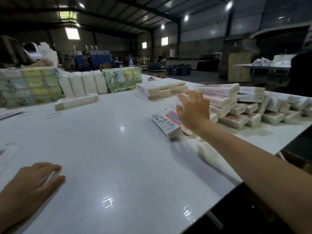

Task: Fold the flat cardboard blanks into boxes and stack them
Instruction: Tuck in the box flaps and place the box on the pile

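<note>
My right hand [192,108] hovers with spread fingers over the white table [118,166], just above and beside a folded white and pink box [166,123] lying on its side. It holds nothing. Right behind the hand rises a pile of folded pink and white boxes [236,105]. A stack of flat blanks [160,90] lies farther back. My left hand [33,184] rests at the near left, fingers lying on a small white object that is mostly hidden under it.
One more folded box [76,101] lies at mid left. Wrapped bundles of printed packs [30,86] line the far left edge. Two rubber bands [53,115] lie on the table. The table's right edge [253,176] runs diagonally. Another person [298,73] stands at far right.
</note>
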